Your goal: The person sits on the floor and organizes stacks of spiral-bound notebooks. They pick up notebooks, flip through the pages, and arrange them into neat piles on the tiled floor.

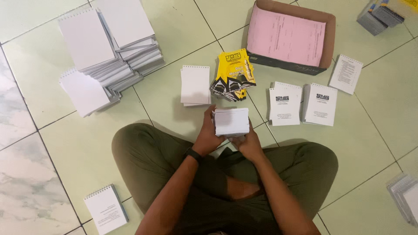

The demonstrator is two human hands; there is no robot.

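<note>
I sit cross-legged on a pale green tiled floor. Both hands grip a thick stack of white sheets (231,121) above my knees. My left hand (206,135) clasps its left side, and my right hand (248,143) holds it from beneath on the right. Just beyond the stack lie a small white spiral notepad (195,85) and a fanned pile of yellow and black covers (233,75).
Tall piles of white spiral notepads (109,48) stand at the far left. A cardboard box lid (331,39) holds pink sheets. Printed white pads (285,103) (321,104) (346,74) lie to the right, another pad (106,209) by my left knee, more stacks at the right edges.
</note>
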